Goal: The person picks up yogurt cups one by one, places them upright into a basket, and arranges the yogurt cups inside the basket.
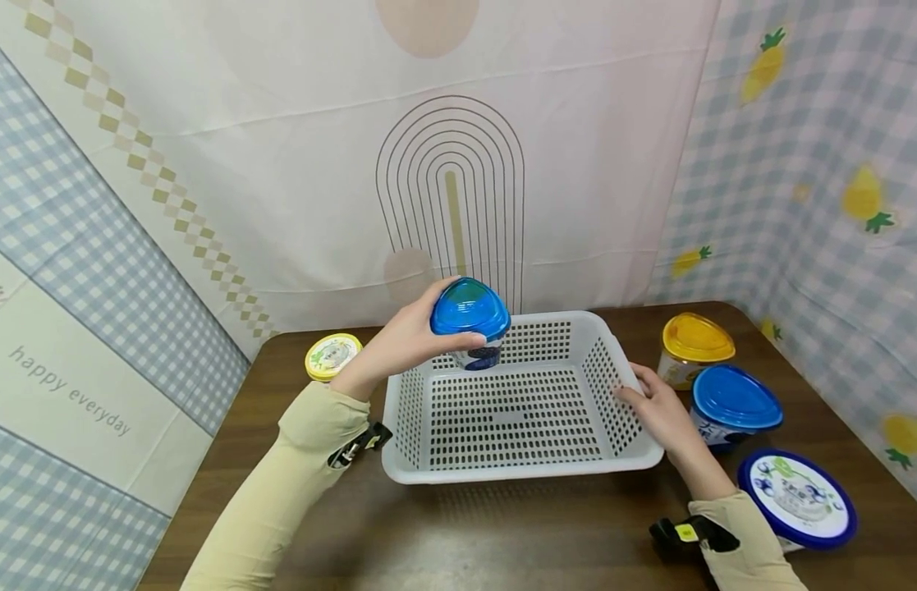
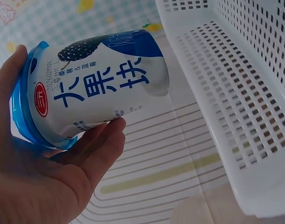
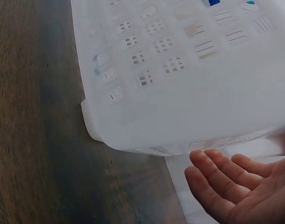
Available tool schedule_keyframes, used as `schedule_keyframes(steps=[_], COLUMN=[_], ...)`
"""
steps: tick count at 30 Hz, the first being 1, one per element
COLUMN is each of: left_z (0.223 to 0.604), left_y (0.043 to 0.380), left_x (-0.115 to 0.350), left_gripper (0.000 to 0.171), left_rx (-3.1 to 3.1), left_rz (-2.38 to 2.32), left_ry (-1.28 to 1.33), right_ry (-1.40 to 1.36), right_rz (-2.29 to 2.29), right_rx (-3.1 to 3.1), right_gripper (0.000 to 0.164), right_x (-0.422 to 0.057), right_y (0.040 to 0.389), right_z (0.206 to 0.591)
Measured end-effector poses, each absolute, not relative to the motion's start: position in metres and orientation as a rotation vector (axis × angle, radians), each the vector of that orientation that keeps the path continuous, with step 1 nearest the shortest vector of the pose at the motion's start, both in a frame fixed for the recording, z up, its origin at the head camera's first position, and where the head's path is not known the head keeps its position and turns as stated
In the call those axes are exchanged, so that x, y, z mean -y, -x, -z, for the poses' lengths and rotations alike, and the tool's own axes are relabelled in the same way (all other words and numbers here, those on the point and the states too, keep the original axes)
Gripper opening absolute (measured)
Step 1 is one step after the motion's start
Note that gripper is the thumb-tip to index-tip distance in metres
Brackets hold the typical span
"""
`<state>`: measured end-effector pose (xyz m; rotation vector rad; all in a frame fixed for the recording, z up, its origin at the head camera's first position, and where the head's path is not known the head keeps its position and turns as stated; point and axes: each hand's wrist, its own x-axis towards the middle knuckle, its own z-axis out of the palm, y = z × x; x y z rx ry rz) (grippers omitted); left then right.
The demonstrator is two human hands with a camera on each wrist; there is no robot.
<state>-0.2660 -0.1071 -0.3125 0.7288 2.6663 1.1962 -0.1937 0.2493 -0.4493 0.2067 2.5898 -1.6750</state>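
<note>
My left hand (image 1: 406, 332) grips a yogurt cup (image 1: 470, 316) by its blue lid, over the back left of a white perforated basket (image 1: 520, 474). In the left wrist view, the cup (image 2: 103, 77) shows dark berries and blue lettering, with the fingers curled round its lid end. My right hand (image 1: 661, 412) holds the basket's right side, thumb over the rim and fingers outside. Those fingers (image 3: 222, 179) appear along the edge of the basket's outer wall (image 3: 194, 107) in the right wrist view. No cup lies inside the basket.
Right of the basket, a yellow-lidded cup (image 1: 697, 338), a blue-lidded cup (image 1: 735, 402) and a tub with a blue-rimmed lid (image 1: 798, 499) stand in a row on the brown table (image 1: 458, 546). A yellow-rimmed tub (image 1: 332, 355) stands behind my left forearm. Patterned cloth (image 1: 318, 180) hangs behind.
</note>
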Motion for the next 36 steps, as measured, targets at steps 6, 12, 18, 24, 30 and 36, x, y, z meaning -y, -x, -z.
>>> schedule_keyframes(steps=[6,12,18,24,30,36], left_z=[0.313,0.315,0.320,0.327,0.331,0.337], left_y=[0.271,0.275,0.278,0.283,0.291,0.299], left_x=[0.093,0.081,0.070,0.056,0.044,0.032], left_gripper=[0.098,0.097,0.096,0.097,0.098,0.099], left_rx=[-2.617,-2.591,-2.565,-2.544,-2.566,-2.570], left_rz=[-1.222,-1.238,-1.225,-1.200,-1.170,-1.161], left_ry=[-0.747,-0.803,-0.824,-0.837,-0.857,-0.873], right_ry=[-0.213,-0.251,-0.307,-0.312,-0.321,-0.328], right_rz=[1.663,1.627,1.605,1.597,1.619,1.628], right_rx=[-2.607,-2.659,-2.690,-2.699,-2.700,-2.698], right_gripper=[0.065,0.066,0.066,0.066,0.065,0.064], right_x=[-0.249,-0.247,-0.246,-0.247,-0.245,-0.245], right_y=[0.193,0.192,0.191,0.191,0.191,0.191], right_z=[0.448,0.446,0.446,0.446,0.447,0.446])
